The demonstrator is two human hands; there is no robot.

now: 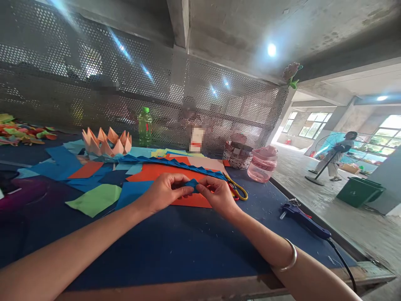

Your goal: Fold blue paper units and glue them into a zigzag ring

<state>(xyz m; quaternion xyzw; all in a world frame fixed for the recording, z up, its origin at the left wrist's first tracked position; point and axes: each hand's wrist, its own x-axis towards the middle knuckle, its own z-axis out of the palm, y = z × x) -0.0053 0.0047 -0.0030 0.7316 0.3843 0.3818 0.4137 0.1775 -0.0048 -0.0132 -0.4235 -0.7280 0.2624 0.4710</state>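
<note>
Left hand [163, 193], right hand [219, 194] both pinching blue folded paper [191, 184] over orange sheet [191, 201].

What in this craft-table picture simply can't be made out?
Head view:
blue paper piece: mostly covered by the left hand and right hand pinching it.
scissors: blades hidden behind the right hand.
white container: front blurred.
glue gun cord: end cut off behind the right forearm.

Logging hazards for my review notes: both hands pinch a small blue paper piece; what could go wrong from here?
The blue paper piece is pinched between left hand and right hand; it might slip or crease askew. The scissors lie beside the right hand and could be knocked. The glue gun rests near the table edge, cord trailing over; a snag might pull it down.
</note>
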